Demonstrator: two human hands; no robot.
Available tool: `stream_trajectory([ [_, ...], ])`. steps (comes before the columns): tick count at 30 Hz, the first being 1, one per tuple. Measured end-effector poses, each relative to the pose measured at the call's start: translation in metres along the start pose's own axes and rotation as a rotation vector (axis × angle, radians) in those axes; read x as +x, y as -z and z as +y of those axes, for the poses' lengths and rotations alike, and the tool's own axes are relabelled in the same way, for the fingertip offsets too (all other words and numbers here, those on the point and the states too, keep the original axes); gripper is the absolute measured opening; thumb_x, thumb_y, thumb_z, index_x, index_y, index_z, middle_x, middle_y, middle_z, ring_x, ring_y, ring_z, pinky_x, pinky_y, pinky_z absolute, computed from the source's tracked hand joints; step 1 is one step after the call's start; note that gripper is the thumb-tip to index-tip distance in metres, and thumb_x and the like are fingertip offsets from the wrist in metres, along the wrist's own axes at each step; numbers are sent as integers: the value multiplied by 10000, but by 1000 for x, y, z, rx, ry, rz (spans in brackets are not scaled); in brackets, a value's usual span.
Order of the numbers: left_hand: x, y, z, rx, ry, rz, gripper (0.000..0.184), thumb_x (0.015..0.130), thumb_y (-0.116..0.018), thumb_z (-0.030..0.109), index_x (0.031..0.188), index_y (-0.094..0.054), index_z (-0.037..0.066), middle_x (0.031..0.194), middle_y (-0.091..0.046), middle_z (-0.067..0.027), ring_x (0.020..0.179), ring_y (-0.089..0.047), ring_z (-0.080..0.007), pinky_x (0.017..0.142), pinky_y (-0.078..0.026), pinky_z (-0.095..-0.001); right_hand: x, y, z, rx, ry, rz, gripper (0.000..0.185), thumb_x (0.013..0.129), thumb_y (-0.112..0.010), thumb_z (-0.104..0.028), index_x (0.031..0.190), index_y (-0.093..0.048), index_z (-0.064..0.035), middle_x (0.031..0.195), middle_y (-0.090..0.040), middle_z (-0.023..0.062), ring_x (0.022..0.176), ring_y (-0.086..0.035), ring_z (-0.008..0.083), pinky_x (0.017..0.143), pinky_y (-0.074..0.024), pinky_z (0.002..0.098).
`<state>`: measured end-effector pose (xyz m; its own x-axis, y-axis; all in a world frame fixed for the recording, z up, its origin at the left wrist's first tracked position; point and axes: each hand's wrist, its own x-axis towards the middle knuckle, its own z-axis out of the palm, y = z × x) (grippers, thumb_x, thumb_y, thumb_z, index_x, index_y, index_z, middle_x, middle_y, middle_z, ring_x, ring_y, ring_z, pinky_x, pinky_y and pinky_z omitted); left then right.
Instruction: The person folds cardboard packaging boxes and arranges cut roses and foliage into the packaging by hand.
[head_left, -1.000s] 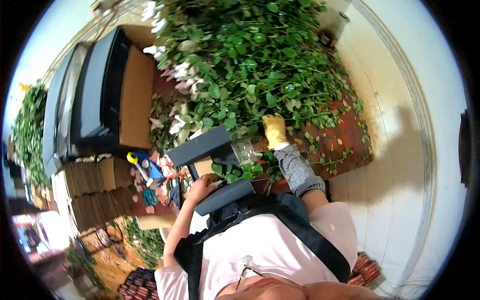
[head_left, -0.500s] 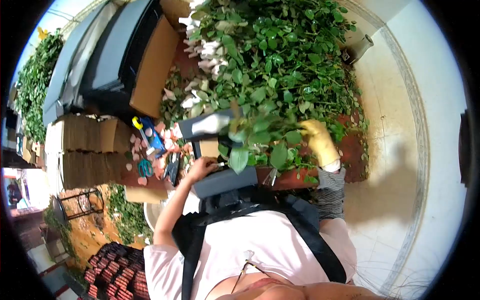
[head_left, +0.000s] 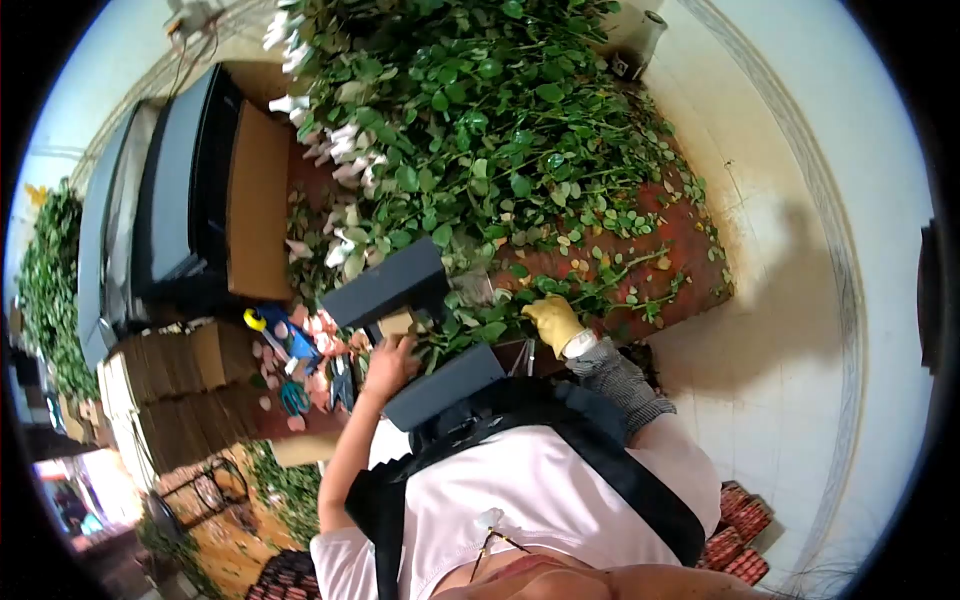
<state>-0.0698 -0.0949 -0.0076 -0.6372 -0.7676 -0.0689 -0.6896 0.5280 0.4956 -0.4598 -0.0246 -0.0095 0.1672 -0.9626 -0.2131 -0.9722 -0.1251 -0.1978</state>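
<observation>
Two dark grey panels, a rear one (head_left: 388, 282) and a front one (head_left: 445, 388), face each other with a gap between them. My bare left hand (head_left: 388, 368) reaches into the left end of this gap, fingers bent against a small tan cardboard piece (head_left: 398, 324); what they pinch is hidden. Leafy rose stems (head_left: 480, 330) lie across the gap toward the right. My right hand (head_left: 556, 325), in a yellow glove, is closed at the stem end of these leaves. A large heap of leafy roses (head_left: 480, 150) with white-sleeved heads lies behind.
Left of the panels lie teal scissors (head_left: 294, 398), a yellow-and-blue tool (head_left: 268, 325) and pink petals (head_left: 325, 335). Stacked cardboard (head_left: 180, 385) and tall dark boxes (head_left: 175, 190) stand farther left. The red-brown table (head_left: 640, 300) ends at a wall on the right.
The leafy stem held up over the panels has come down into the gap. My right hand moved left and nearer my body. The rear panel now sits tilted, and the view has shifted.
</observation>
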Motion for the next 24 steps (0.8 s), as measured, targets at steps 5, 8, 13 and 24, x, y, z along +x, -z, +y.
stream_trajectory([
  [5,-9,-16,-7,-230,180,47,666,774,-759,195,1342,-456,25,1233,-515,-227,1087,-554,-441,829,-520,-484,-20,29,-32,-219,-128,-65,587,906,-575,-210,1459,-394,-132,1486,-432,132,1314,-464,310,1129,-317,433],
  [8,-8,-13,0,-204,183,82,609,765,-765,187,1294,-519,8,1181,-493,-234,1092,-533,-426,888,-493,-465,-21,2,-24,-148,-129,189,492,846,-520,-110,1339,-526,-105,1204,-618,129,1117,-574,302,992,-420,403],
  [13,-9,-19,-11,-78,68,54,605,770,-759,208,1305,-532,39,1144,-496,-231,1083,-512,-423,927,-455,-475,-11,39,-26,-141,-148,318,469,764,-565,-42,1226,-612,-104,893,-660,92,936,-620,297,803,-487,401],
  [24,-7,-15,-3,-128,128,-4,654,731,-811,354,1242,-574,22,1200,-484,-199,1097,-520,-386,933,-471,-460,123,180,-8,565,161,146,484,929,-628,-243,1372,-516,-84,1373,-561,122,1242,-549,259,1045,-435,360],
])
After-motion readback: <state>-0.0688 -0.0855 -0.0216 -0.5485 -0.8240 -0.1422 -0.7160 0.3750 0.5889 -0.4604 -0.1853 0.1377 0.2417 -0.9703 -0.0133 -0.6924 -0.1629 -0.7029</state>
